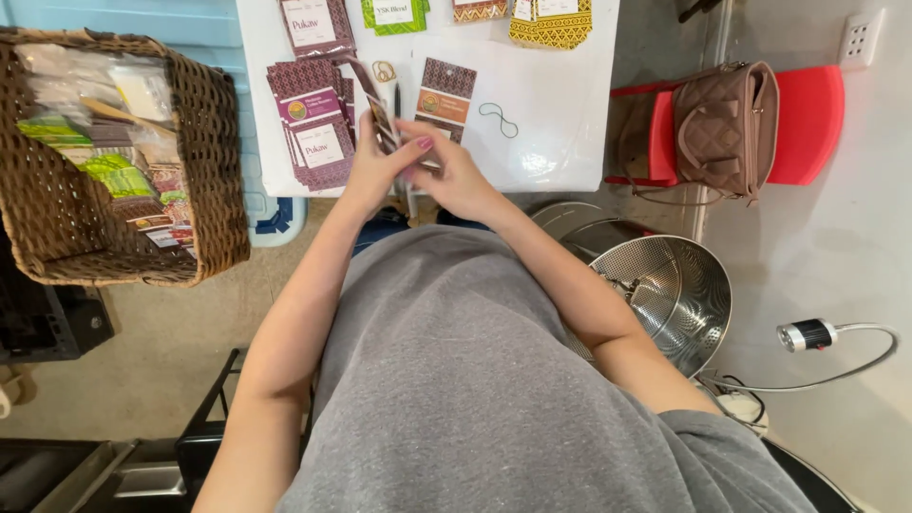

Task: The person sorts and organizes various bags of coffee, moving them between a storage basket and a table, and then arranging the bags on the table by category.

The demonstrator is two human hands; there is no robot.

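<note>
My left hand (pixel 378 166) and my right hand (pixel 454 179) meet at the near edge of a white table (pixel 560 123). Both grip a small stack of dark maroon patterned packets (pixel 383 119), held edge-on and tilted. My fingertips overlap the stack's lower end. Just left of my hands lies a pile of maroon packets with white labels (pixel 312 123). A packet with an orange band (pixel 445 95) lies flat just beyond my right hand. A loose rubber band (pixel 499 119) rests on the table to the right, and another tan band (pixel 384 71) lies beyond the stack.
A brown wicker basket (pixel 204 171) full of wrapped packets stands at the left. Green and yellow packets (pixel 551 24) line the table's far edge. A brown handbag (pixel 727 123) sits on a red stool at the right. A metal strainer bowl (pixel 679 294) sits by my right elbow.
</note>
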